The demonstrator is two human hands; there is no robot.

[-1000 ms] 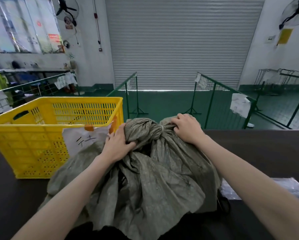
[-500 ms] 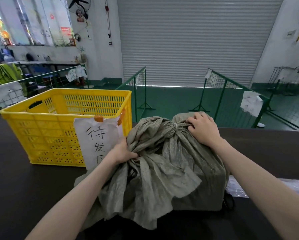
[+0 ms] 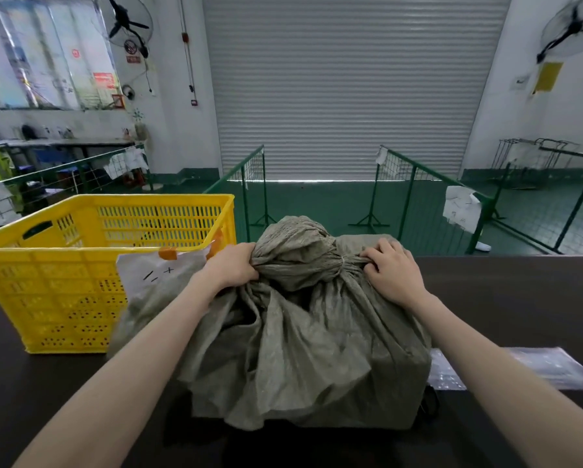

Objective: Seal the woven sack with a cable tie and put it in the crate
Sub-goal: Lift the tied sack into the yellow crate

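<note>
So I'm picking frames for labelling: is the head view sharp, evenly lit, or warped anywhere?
Head view: the sack and both hands, left and right, are sharp; the window is overexposed; the dark table shows little detail; wide-angle distortion tilts the wall edges inward; the yellow crate is evenly lit.

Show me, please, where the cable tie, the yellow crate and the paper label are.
cable tie (image 3: 343, 261): head view, pale band cinching the sack's neck.
yellow crate (image 3: 52, 292): head view, near wall.
paper label (image 3: 155, 275): head view, white sheet's middle.
</note>
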